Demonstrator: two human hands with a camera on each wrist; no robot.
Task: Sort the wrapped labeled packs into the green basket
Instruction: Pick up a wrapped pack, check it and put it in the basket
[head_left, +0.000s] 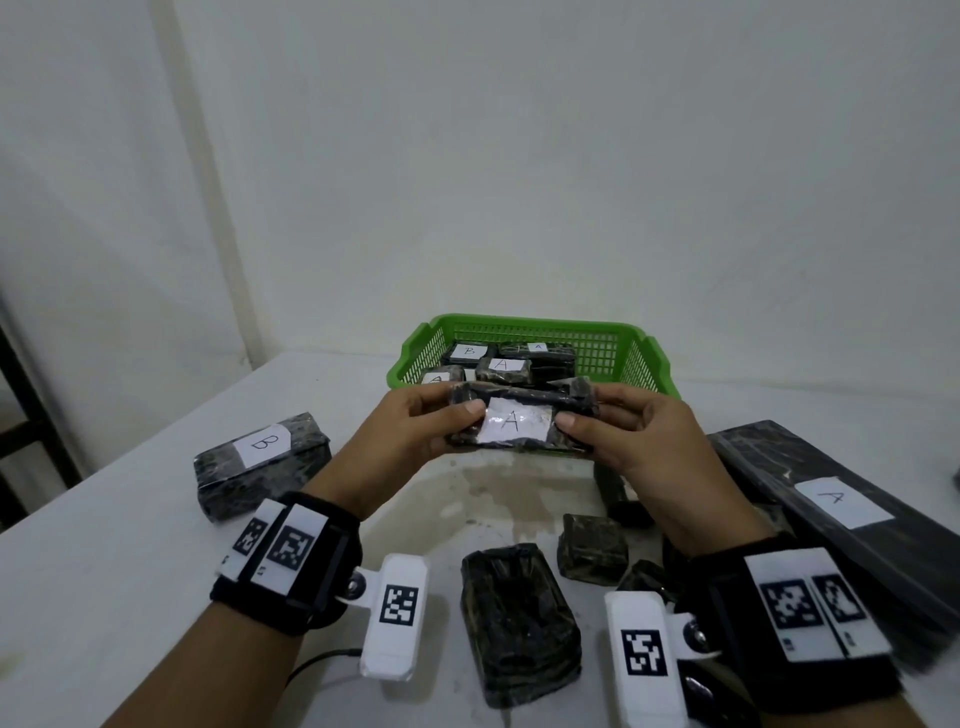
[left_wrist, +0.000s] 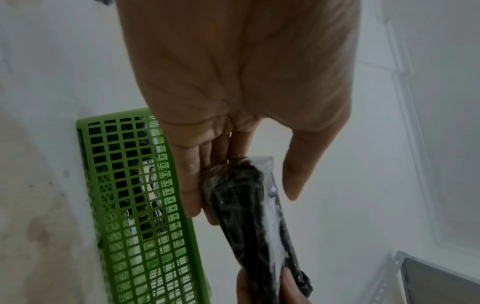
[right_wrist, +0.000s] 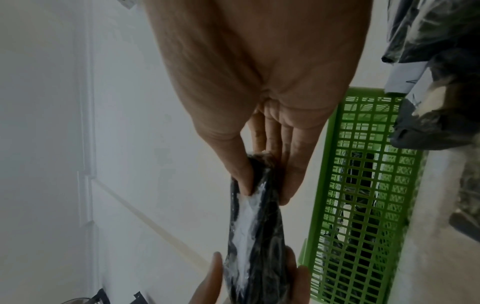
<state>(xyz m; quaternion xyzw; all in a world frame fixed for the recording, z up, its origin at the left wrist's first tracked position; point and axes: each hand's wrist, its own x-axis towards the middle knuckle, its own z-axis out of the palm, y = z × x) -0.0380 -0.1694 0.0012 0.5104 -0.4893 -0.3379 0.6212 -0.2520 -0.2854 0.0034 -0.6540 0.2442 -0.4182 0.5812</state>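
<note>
Basket (head_left: 613, 343) at frame centre, holding labelled packs (head_left: 501, 366); held pack (head_left: 519, 421) just below it. B pack (head_left: 262, 465) at left, long A pack (head_left: 841, 514) at right, unlabelled packs (head_left: 519, 618) at lower centre.

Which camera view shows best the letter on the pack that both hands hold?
The head view: the pack faces the camera and its white label reads A. The left wrist view and the right wrist view show the pack edge-on, so the label is only a white strip, unreadable.

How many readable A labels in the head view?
5: on the held pack, on the long pack at right, and three in the green basket at. Others may be hidden.
</note>
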